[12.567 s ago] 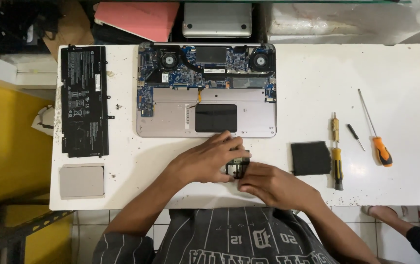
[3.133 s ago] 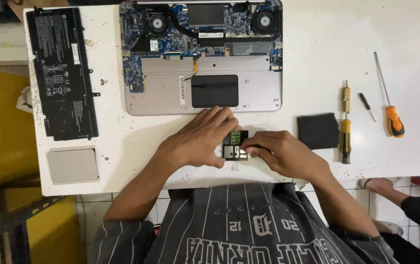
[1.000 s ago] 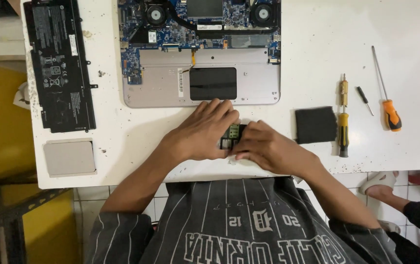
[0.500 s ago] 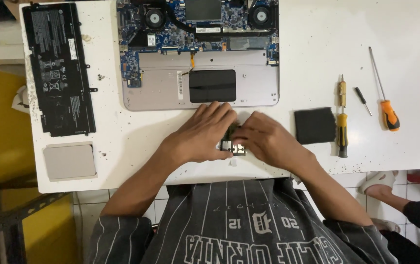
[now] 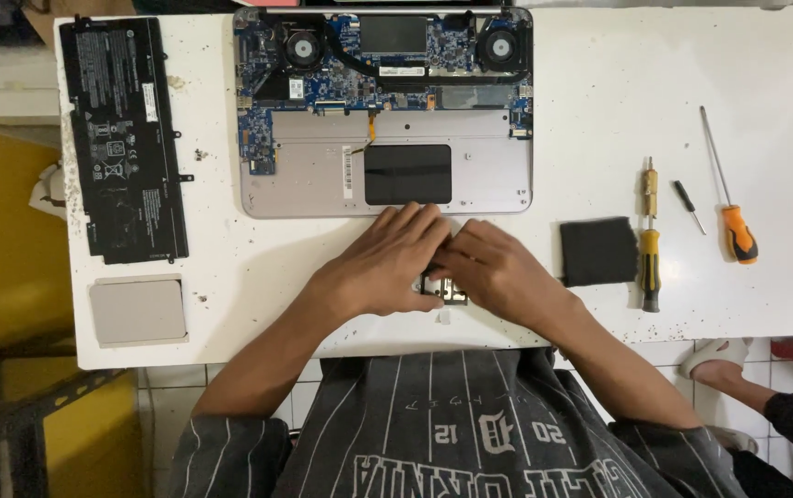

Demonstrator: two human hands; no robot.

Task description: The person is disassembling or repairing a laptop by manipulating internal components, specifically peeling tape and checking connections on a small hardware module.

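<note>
— Head view: where's the small dark component (image 5: 442, 290)?

— Between both hands, near the tabletop's (image 5: 599, 92) front edge. The left hand (image 5: 387, 263) and right hand (image 5: 498, 272) pinch it from either side, fingertips meeting above it.

— The surroundings?

— White tabletop: opened laptop (image 5: 382, 111) just behind, battery (image 5: 124, 138) left, screwdrivers (image 5: 650, 235) and black pad (image 5: 597, 251) right. Bare space lies far right.
</note>
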